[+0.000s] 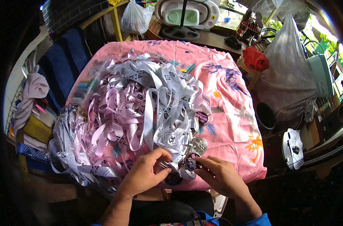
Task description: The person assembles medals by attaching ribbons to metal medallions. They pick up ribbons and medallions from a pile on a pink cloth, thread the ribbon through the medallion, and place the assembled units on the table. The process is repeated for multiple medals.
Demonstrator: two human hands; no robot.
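Note:
At the near edge of the table, my right hand [221, 176] grips a round medal [192, 161] with a dark face and pink markings. Just left of it, my left hand [145, 171] pinches a small silvery metal piece [165, 164] at the end of a grey-white ribbon [174, 141]; its exact kind is unclear. A silver medal [199, 145] lies just beyond my right hand. Farther up is another dark and pink medal [202, 118]. Under the ribbon, between my hands, a dark round medal [174, 178] partly shows.
Tangled grey ribbons [135, 71] and pink ribbons [115, 122] cover the left half of the table's pink patterned cloth [231, 120]. A clear plastic box [83, 90] with thread spools stands at the left edge. Plastic-wrapped ribbons [67, 145] hang over the near left corner.

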